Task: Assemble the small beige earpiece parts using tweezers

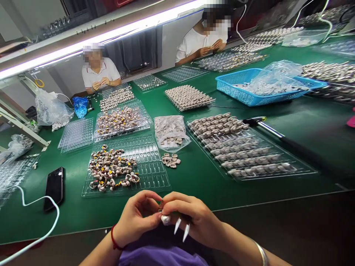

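My left hand [137, 218] and my right hand [191, 218] meet at the near edge of the green table [194, 177], fingers pinched together on a small part [161, 208] too small to name. The left wrist wears a red cord, the right a silver bangle. Just beyond the hands lies a clear tray [155, 177] with a heap of small beige and coloured parts [111, 168]. A little loose pile of beige parts [171, 160] sits to its right, beside a clear bag of parts [170, 131].
A large clear tray [277, 166] with rows of parts lies right. A blue basket [241, 87] holds a bag. A black phone [54, 187] with a white cable [41, 232] lies left. Two people in white shirts [98, 74] [203, 38] work across the table. More trays fill the far side.
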### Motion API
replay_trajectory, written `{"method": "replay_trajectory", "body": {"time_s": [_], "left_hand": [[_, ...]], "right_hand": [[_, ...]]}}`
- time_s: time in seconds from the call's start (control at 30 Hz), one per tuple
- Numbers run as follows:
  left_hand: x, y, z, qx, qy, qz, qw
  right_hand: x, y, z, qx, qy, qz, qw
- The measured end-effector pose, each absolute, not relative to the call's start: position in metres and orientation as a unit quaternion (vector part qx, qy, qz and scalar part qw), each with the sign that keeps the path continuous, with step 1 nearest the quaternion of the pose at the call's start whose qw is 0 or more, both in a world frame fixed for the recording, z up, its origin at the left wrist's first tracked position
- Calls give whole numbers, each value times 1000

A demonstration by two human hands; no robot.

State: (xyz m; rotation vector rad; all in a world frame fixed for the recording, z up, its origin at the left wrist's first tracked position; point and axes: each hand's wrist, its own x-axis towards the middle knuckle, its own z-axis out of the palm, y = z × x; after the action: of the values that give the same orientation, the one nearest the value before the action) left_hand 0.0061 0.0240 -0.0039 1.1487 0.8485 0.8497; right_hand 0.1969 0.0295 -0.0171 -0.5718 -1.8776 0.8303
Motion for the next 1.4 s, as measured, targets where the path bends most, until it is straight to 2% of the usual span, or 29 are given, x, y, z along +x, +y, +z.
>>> {"method": "replay_trajectory", "body": {"time_s": [0.23,0.43,0.67,0.97,1.4], "left_hand": [[2,26,-7,492,445,436,608],[-3,29,-15,395,436,490,643],[-5,30,-16,411,451,501,614],[-4,31,-13,428,465,502,591],[-2,31,-17,392,459,512,611]], "right_hand": [[208,22,-6,-374,-739,415,377],[199,9,-10,-384,-762,309,420],[196,6,-13,-386,-780,196,452],[195,5,-14,-394,-794,128,445],[194,3,-22,-393,-786,113,465]]}}
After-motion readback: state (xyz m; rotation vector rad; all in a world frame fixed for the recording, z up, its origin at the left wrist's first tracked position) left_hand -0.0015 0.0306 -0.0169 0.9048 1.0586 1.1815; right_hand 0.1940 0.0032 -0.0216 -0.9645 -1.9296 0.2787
